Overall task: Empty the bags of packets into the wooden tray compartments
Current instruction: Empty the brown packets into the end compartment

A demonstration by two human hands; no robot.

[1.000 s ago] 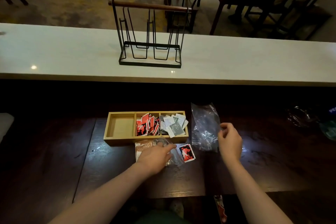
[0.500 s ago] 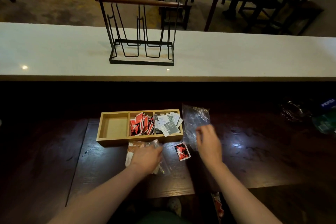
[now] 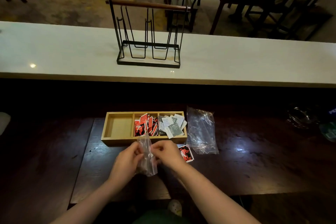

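Starting at the left of the wooden tray [image 3: 109,140], lower middle of the frame: its left compartment [image 3: 120,127] sits bare. The middle one holds a heap of red packets [image 3: 145,126], and the right one is piled with grey-white packets [image 3: 171,126].

Just below the tray's front wall, the left hand [image 3: 127,158] pinches one side of a small clear bag [image 3: 146,158], fingers curled onto the plastic. The right hand [image 3: 168,152] pinches the other side, and the two look to be working the mouth apart. So the step in hand seems to be opening this last bag, with that bare left compartment the likely target. The next move calls for getting the mouth open, lifting the bag over the compartment and tipping it neatly.

To the right, one stray red packet [image 3: 186,153] lies on the dark tabletop [image 3: 254,160], partly tucked behind the right hand. It will need picking up too. Beyond it an emptied bag [image 3: 201,131] lies crumpled beside the tray.

Hard to read: the held bag's contents are only a brownish blur, and the fingertips are hidden in the plastic.
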